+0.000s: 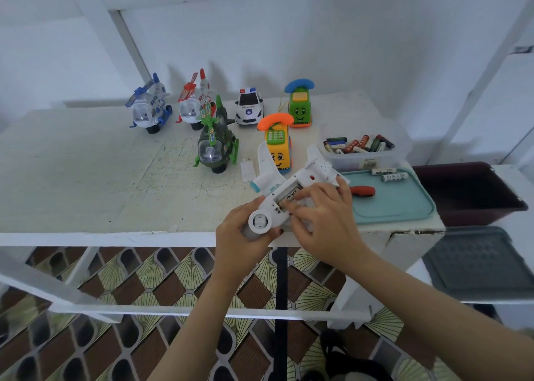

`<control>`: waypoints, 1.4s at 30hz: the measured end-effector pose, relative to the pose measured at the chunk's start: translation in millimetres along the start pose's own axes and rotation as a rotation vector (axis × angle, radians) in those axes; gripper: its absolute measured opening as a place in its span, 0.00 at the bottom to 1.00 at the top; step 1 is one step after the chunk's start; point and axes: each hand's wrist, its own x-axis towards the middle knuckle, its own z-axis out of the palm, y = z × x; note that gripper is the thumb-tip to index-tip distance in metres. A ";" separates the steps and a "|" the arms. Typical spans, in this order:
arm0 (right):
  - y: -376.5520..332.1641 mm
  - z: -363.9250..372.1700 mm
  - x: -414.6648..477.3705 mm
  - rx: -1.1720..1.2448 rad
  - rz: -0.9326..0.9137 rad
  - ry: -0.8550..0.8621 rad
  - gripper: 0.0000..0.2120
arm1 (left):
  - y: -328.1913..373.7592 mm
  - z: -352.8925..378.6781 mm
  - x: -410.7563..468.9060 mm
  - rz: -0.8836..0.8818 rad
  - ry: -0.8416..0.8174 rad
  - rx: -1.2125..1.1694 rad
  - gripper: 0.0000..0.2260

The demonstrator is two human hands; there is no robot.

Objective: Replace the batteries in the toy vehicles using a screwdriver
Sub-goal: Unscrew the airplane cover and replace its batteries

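A white toy aeroplane (291, 184) lies belly-up at the table's front edge, its battery bay open with a battery (289, 194) showing inside. My left hand (241, 233) grips the plane's nose end from below. My right hand (320, 218) lies over the bay, fingertips pressing on the battery. A small white battery cover (248, 171) lies on the table to the left of the plane. A red-handled screwdriver (362, 190) lies on the teal tray (404, 207), partly hidden by my right hand. Two white batteries (388, 174) lie at the tray's far edge.
A clear box (367, 161) with several batteries stands behind the tray. Further back stand three toy helicopters (215, 143), a police car (248, 106) and two phone-cars (277, 143). A dark bin (468, 192) sits to the right, a grey tray (476, 262) below it.
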 end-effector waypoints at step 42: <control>147.3 -47.9 5.3 -0.499 0.280 -0.105 0.05 | -7.7 -2.1 0.3 0.077 -0.023 0.041 0.25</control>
